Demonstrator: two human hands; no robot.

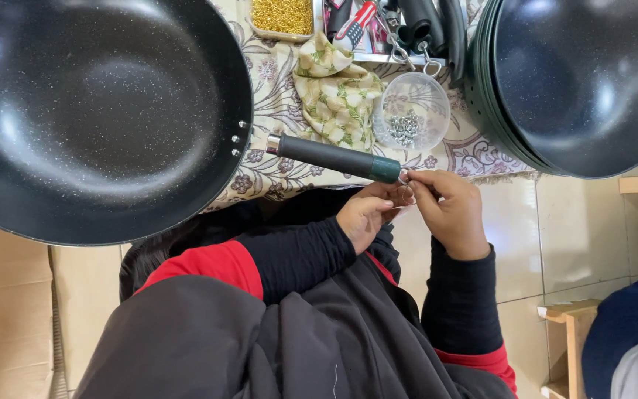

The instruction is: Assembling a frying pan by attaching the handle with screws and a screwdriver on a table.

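A large black speckled pan point(97, 111) lies on the patterned tablecloth point(474, 155). Its dark grey handle point(334, 157) with a green end points toward me. A small metal ring point(405, 177) hangs at that green end. My right hand point(450, 213) pinches the ring from the right with its fingertips. My left hand point(365, 216) is curled just below the handle end, its fingertips meeting the right hand's at the ring. Whether the handle's metal collar is fixed to the pan's riveted rim I cannot tell.
A clear bowl point(411, 111) of small metal parts stands behind the handle, beside a folded floral cloth point(337, 92). A stack of black pans point(577, 81) fills the right. A tray of gold-coloured pieces point(282, 16) and tools point(356, 26) lie at the back. A wooden stool point(571, 329) stands lower right.
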